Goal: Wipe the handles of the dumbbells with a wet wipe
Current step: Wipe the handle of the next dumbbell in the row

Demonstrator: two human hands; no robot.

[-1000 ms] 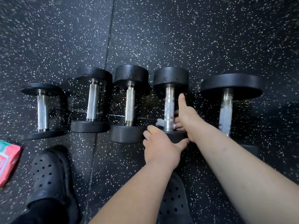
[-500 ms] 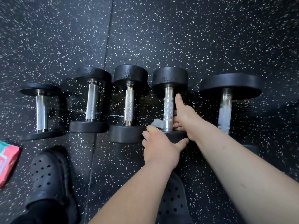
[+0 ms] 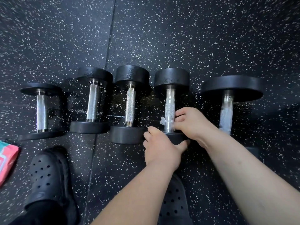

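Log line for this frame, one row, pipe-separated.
phase: wiping handle | target: fourth dumbbell from left | right hand: holds wet wipe against its handle | left hand: grips its near head

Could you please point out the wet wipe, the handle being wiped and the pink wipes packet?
wet wipe (image 3: 162, 122): head view, on the white corner showing left of the handle.
handle (image 3: 169, 104): head view, on the knurled middle of the bar.
wipes packet (image 3: 7, 161): head view, on its pink face at the left edge.
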